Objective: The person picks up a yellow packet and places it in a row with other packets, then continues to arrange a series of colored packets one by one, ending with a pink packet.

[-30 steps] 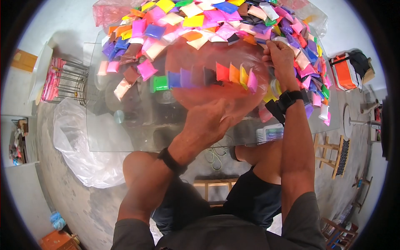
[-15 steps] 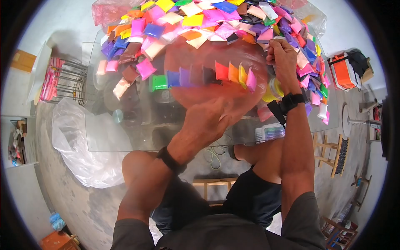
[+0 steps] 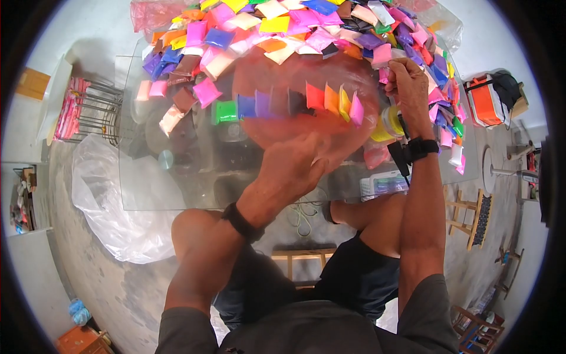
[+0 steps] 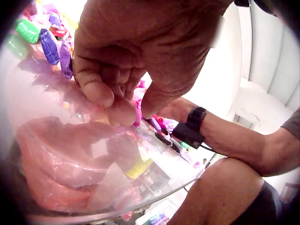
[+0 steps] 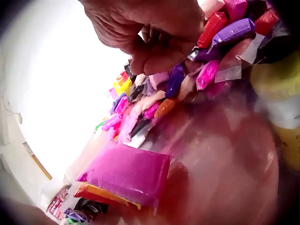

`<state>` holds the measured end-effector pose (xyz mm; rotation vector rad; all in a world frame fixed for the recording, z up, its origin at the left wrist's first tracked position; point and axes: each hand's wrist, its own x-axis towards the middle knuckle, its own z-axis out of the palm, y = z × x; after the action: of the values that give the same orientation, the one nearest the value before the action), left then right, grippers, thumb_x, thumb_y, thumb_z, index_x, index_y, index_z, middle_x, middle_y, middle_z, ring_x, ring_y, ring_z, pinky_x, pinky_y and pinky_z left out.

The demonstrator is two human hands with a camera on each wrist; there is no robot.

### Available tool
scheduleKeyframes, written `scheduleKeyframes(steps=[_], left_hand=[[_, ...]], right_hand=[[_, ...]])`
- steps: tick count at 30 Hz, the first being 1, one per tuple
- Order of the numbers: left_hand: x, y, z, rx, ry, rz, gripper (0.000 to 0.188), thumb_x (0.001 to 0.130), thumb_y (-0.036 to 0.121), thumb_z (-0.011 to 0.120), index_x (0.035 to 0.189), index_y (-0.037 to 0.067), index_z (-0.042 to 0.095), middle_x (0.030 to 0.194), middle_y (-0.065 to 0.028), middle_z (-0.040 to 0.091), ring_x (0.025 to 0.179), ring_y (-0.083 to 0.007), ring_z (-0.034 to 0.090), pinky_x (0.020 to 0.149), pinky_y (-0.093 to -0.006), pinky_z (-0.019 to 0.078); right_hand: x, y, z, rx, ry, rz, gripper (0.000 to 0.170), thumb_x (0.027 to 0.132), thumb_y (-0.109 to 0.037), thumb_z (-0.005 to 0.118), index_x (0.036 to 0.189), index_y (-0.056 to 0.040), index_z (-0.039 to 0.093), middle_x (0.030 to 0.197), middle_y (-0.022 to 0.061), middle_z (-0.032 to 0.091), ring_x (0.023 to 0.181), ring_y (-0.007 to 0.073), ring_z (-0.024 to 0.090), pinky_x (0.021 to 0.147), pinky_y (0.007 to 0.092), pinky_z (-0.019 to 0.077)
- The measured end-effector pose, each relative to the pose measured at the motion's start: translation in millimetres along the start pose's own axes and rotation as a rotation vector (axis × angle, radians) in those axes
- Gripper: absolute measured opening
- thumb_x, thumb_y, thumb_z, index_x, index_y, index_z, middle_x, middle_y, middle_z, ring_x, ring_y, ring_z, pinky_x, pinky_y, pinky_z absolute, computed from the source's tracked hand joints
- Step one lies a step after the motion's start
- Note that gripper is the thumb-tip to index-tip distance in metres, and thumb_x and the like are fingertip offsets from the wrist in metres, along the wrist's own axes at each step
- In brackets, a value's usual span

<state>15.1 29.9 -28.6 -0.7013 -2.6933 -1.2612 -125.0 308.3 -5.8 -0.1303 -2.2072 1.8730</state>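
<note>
In the head view my right hand (image 3: 410, 91) pinches a corner of a pink packet (image 3: 382, 54) at the near edge of a packet pile. From the right wrist, my thumb and fingertips (image 5: 152, 65) come together just above a pale pink packet (image 5: 158, 78). My left hand (image 3: 292, 165) hangs loosely bent over the glass near side, nearer to me than a row of standing packets. That row runs from green (image 3: 225, 112) through blue, purple, black, red, orange and yellow to pink (image 3: 356, 110). A magenta strip (image 4: 138, 110) shows between left thumb and fingers, seemingly beyond them.
Many coloured packets (image 3: 274, 25) cover the far side of the glass table (image 3: 177, 192). A reddish plastic bag (image 3: 306, 74) lies under the row. Yellow tubs (image 3: 386, 125) stand near my right wrist; a white basket (image 3: 367, 187) sits below the near right edge.
My right hand has drawn right and slightly toward me, and the pink packet at its fingertips has shifted with it. The left hand has barely moved.
</note>
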Motion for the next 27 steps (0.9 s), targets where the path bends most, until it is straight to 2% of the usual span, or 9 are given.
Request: scheduleKeyframes(steps=[4, 6, 9, 16, 22, 24, 25, 26, 27], left_hand=[[0, -1, 1, -0.012, 0.009, 0.002, 0.023, 0.084, 0.017, 0.073, 0.097, 0.002, 0.062, 0.086, -0.0197, 0.067, 0.083, -0.0427, 0.066, 0.069, -0.0485, 0.0514], [0, 0, -2, 0.038, -0.075, -0.026, 0.026, 0.087, 0.019, 0.069, 0.107, 0.005, 0.06, 0.097, -0.0189, 0.069, 0.089, -0.0425, 0.068, 0.074, -0.0528, 0.0528], [-1, -2, 3, 0.011, -0.012, -0.01, 0.023, 0.085, 0.017, 0.073, 0.1, 0.002, 0.063, 0.087, -0.0192, 0.067, 0.083, -0.0426, 0.066, 0.07, -0.0483, 0.0515], [0, -1, 1, 0.01, -0.001, 0.009, 0.023, 0.085, 0.017, 0.074, 0.099, 0.003, 0.063, 0.085, -0.0186, 0.067, 0.082, -0.0425, 0.066, 0.069, -0.0484, 0.0515], [1, 1, -2, 0.015, -0.004, -0.003, 0.022, 0.085, 0.018, 0.074, 0.099, 0.002, 0.065, 0.087, -0.0197, 0.068, 0.081, -0.0428, 0.066, 0.069, -0.0471, 0.0521], [3, -2, -1, -0.061, 0.03, 0.013, 0.024, 0.088, 0.017, 0.074, 0.106, 0.002, 0.067, 0.087, -0.0175, 0.069, 0.078, -0.0355, 0.069, 0.068, -0.0419, 0.0531], [5, -2, -2, -0.059, 0.035, 0.013, 0.024, 0.088, 0.017, 0.074, 0.106, 0.002, 0.067, 0.087, -0.0175, 0.069, 0.078, -0.0355, 0.069, 0.068, -0.0419, 0.0531], [8, -1, -3, -0.161, 0.057, 0.012, 0.025, 0.091, 0.017, 0.073, 0.11, 0.002, 0.067, 0.087, -0.0143, 0.07, 0.076, -0.0285, 0.068, 0.067, -0.039, 0.0531], [10, 0, -3, -0.264, 0.079, 0.009, 0.026, 0.094, 0.016, 0.073, 0.114, 0.001, 0.067, 0.087, -0.0111, 0.071, 0.074, -0.0216, 0.068, 0.066, -0.0362, 0.0531]], right_hand=[[0, 1, -7, -0.016, -0.009, 0.02, 0.017, 0.098, -0.021, 0.064, 0.097, -0.0045, 0.071, 0.073, -0.0019, 0.062, 0.057, 0.0072, 0.06, 0.052, 0.0236, 0.0496], [0, 1, -8, 0.001, -0.016, 0.014, 0.013, 0.099, -0.018, 0.064, 0.093, -0.008, 0.069, 0.069, -0.003, 0.058, 0.054, 0.0076, 0.056, 0.05, 0.0234, 0.0446], [-4, -6, -11, -0.069, -0.011, 0.049, 0.013, 0.1, -0.017, 0.064, 0.092, -0.0077, 0.069, 0.068, -0.0032, 0.057, 0.055, 0.0074, 0.055, 0.05, 0.0229, 0.0442], [-9, -9, -18, -0.079, -0.057, 0.028, 0.013, 0.1, -0.018, 0.063, 0.092, -0.008, 0.068, 0.068, -0.0039, 0.056, 0.057, 0.0061, 0.056, 0.051, 0.0217, 0.0451], [-12, -17, -31, -0.04, -0.127, 0.041, 0.011, 0.1, -0.017, 0.063, 0.099, -0.0072, 0.069, 0.069, -0.0035, 0.057, 0.059, 0.0066, 0.058, 0.054, 0.0221, 0.048], [-17, -28, -35, -0.01, -0.17, 0.036, 0.012, 0.099, -0.018, 0.064, 0.095, -0.0077, 0.069, 0.069, -0.0026, 0.06, 0.062, 0.008, 0.062, 0.058, 0.0234, 0.0504], [-19, -33, -36, -0.01, -0.185, 0.02, 0.011, 0.099, -0.015, 0.063, 0.095, -0.0061, 0.068, 0.069, -0.0016, 0.06, 0.063, 0.0095, 0.063, 0.06, 0.0234, 0.0512], [-21, -37, -36, -0.01, -0.189, 0.016, 0.011, 0.099, -0.015, 0.063, 0.095, -0.0061, 0.068, 0.069, -0.0016, 0.06, 0.063, 0.0095, 0.063, 0.06, 0.0234, 0.0512], [-24, -42, -35, 0.082, -0.275, -0.009, 0.011, 0.099, -0.013, 0.062, 0.096, -0.0046, 0.068, 0.068, -0.0006, 0.059, 0.062, 0.0105, 0.062, 0.061, 0.0242, 0.0514]])
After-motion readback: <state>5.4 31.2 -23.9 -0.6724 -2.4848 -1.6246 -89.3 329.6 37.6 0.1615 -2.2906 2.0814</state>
